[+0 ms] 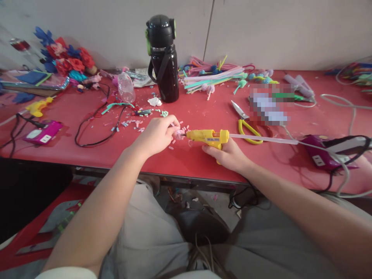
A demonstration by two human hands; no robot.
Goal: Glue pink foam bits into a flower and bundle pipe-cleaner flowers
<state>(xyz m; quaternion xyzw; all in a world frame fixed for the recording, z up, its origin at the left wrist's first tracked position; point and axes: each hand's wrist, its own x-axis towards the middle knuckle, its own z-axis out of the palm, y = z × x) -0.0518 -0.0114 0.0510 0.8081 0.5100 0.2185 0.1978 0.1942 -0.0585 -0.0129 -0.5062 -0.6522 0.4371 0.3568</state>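
So the right hand [229, 155] is wrapped around a yellow plastic glue gun [207, 137], nozzle aimed at the small pink fuzzy piece [178, 134] pinched in the left hand [158, 133] (steadying it, I'd guess).

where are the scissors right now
In the head view the yellow-handled scissors lie on the red table, right of centre, just beyond the yellow glue gun in the right hand.

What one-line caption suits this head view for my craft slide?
Right hand aims a yellow glue gun at a small pink piece pinched by the left hand.
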